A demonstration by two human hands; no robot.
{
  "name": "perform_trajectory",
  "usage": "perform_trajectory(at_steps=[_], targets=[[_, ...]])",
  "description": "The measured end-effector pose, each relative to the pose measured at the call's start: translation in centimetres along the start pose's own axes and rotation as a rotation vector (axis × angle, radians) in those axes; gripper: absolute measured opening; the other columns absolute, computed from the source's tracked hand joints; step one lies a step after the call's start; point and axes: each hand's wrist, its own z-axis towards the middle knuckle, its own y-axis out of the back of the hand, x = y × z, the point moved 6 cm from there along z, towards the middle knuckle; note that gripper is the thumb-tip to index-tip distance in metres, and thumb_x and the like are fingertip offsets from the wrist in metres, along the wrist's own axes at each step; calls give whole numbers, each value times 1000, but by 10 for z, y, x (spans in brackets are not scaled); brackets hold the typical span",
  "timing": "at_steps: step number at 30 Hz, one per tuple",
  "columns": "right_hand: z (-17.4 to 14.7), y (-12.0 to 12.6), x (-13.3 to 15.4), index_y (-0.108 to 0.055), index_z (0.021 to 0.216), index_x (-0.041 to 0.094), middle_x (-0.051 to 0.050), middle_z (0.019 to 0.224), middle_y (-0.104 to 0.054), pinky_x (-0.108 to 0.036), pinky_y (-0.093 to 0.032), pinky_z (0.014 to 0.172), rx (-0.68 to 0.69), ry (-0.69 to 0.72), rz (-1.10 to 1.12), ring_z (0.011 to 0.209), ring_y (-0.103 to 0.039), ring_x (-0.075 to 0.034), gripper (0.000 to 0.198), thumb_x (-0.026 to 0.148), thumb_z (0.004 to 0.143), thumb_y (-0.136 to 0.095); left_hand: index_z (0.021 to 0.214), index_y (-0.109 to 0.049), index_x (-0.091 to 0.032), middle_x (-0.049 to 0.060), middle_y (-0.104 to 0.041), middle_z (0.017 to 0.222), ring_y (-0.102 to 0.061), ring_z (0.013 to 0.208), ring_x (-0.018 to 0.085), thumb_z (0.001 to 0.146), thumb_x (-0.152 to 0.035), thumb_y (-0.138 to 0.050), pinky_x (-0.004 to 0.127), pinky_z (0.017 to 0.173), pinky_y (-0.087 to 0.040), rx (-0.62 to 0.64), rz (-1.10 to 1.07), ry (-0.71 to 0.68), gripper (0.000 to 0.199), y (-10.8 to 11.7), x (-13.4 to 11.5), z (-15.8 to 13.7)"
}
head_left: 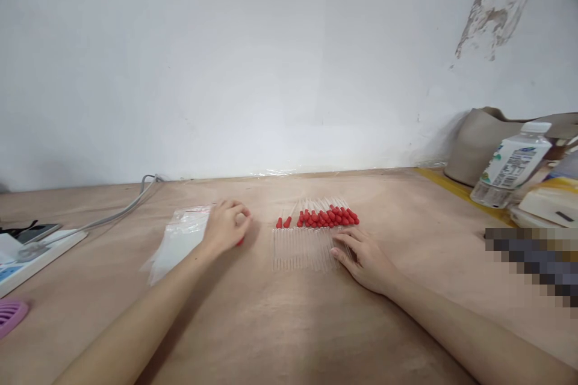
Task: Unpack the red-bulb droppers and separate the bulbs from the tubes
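Observation:
My left hand (pixel 226 227) is closed above the right edge of a stack of clear plastic zip bags (pixel 178 243). A red tip pokes out below its fingers, matching the rubber bulbs of the droppers; the rest is hidden. In the middle of the table lies a row of thin clear tubes (pixel 300 249), side by side. Just behind them sits a cluster of droppers with red bulbs (pixel 327 216), with two bulbs apart at its left. My right hand (pixel 363 255) rests at the row's right end, thumb and fingers apart and touching the tubes there.
A power strip (pixel 45 258), grey cable (pixel 115 215) and phone (pixel 38 233) lie at the left, near a purple plastic object (pixel 11 317). On the right stand a plastic bottle (pixel 512 162) and a beige container (pixel 478 138). A white wall (pixel 253 72) borders the table.

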Motion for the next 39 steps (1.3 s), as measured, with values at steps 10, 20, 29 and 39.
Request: perform_trajectory(at_steps=[10,20,29,39], targets=[[-2,0,-15,-49,108,17,-12,109,-55,-38,-45,83,-10,-180,98,100,-53,-22,30,35,85,-40,53,-65,-20,10,-65,64,-60,79,29,63,-45,-55,36,70,-42,386,30,285,29,-55,-40,30],[-3,-4,-18,-47,108,15,-13,105,-58,-40,-45,81,37,-216,140,98,-55,-24,33,36,84,-41,51,-60,-17,12,-64,64,-60,79,31,68,-35,-50,37,68,-42,319,-9,325,27,-51,-38,35],[-3,-9,-19,-43,119,14,-14,116,-55,-43,-43,87,95,-211,154,106,-52,-24,41,37,86,-39,82,-50,-18,1,-59,76,-56,70,14,86,-32,-38,26,64,-42,109,-337,-84,19,-18,-66,-51],[-3,-11,-19,-41,124,16,-12,122,-51,-45,-38,93,126,-205,159,112,-47,-25,47,42,86,-37,91,-56,-19,2,-60,82,-57,73,12,84,-27,-50,24,65,-46,0,-467,-246,12,-16,-73,-75]])
